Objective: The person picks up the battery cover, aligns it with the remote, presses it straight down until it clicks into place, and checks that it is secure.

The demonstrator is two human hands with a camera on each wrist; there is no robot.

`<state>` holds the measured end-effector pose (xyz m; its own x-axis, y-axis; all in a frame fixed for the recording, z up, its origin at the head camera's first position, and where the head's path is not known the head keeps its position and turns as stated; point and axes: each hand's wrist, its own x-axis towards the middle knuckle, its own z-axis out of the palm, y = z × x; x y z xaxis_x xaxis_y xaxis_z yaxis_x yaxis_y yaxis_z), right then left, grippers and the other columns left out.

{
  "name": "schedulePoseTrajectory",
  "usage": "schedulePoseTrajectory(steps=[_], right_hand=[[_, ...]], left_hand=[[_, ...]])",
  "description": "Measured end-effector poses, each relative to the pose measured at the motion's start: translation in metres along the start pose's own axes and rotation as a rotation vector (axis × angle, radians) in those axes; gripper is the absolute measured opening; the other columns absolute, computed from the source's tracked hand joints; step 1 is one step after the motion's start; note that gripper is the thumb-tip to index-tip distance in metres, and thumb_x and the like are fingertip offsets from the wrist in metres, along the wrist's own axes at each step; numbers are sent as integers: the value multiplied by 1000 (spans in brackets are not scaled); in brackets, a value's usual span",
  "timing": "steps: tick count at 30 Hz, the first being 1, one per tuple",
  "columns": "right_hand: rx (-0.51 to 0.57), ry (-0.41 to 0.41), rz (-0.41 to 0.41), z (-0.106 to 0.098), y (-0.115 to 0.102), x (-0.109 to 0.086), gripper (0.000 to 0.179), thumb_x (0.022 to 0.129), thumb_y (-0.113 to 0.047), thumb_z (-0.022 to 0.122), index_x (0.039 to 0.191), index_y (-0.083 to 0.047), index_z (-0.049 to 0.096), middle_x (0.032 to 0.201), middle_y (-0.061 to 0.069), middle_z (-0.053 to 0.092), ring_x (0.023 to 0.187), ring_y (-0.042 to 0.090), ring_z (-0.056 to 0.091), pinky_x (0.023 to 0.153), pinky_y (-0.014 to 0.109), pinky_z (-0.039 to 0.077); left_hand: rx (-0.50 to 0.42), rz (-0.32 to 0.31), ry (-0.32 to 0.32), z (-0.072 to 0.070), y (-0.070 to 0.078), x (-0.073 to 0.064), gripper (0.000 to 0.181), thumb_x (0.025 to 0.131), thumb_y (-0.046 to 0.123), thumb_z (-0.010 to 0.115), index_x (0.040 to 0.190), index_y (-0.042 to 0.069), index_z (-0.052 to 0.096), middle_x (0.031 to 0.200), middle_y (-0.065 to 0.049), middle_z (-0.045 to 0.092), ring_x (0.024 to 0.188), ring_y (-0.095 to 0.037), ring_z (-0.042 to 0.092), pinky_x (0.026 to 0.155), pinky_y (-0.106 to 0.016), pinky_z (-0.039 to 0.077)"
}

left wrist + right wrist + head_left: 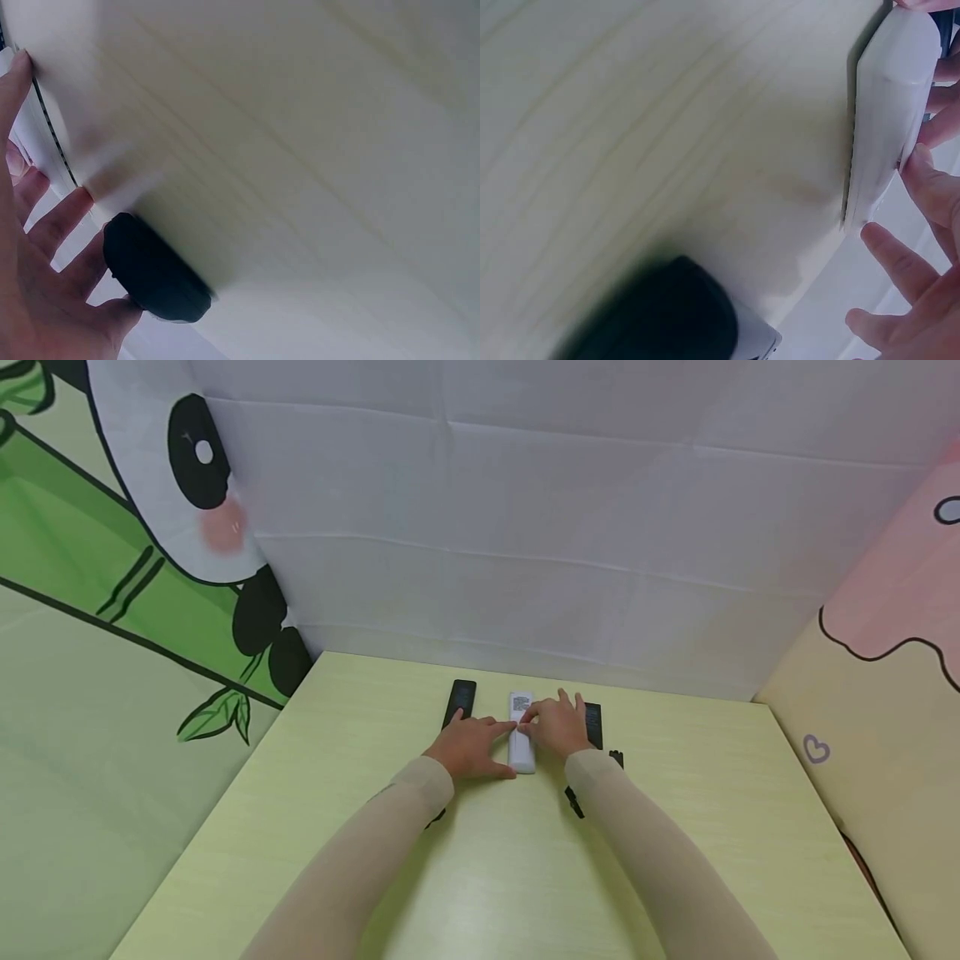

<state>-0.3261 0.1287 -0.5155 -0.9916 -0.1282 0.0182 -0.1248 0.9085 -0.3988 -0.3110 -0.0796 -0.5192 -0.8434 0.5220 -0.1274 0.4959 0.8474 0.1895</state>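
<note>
A white remote control [522, 752] lies back up on the table, a printed label near its far end. My left hand [472, 747] touches its left side, thumb by the near end and index finger extended onto its middle. From the right, my right hand [558, 727] bends thumb and index finger to the middle of the remote's back, gripping there, while other fingers stick up. In the right wrist view, fingertips [921, 161] meet the edge of the white remote control [896, 90]. Under the left hand's outer fingers, a black remote control [154, 270] shows in the left wrist view.
The black remote control [461, 697] lies left of the white one. Another black remote control [594, 727] lies to the right, partly behind the right hand. The pale wooden table [495, 877] ends at a white cloth backdrop [525, 568], with printed cloth along both sides.
</note>
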Motion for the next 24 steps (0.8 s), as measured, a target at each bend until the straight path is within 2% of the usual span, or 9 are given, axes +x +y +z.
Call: schedulePoseTrajectory(steps=[14,24], right_hand=[[3,36,-51,5,8,3,9,107,-27,90,108,-19,95,148,14,85,176,61,37,147,82,16],[-16,37,-55,2,5,0,12,107,-30,90,109,-20,95,148,13,85,177,60,37,148,81,14]], left_hand=[[3,1,2,2,-1,2,96,98,74,87,179,34,54,170,-9,71,154,-35,73,144,-78,33],[6,-4,-3,2,0,2,96,99,75,86,179,34,54,171,-9,70,155,-35,72,145,-79,30]])
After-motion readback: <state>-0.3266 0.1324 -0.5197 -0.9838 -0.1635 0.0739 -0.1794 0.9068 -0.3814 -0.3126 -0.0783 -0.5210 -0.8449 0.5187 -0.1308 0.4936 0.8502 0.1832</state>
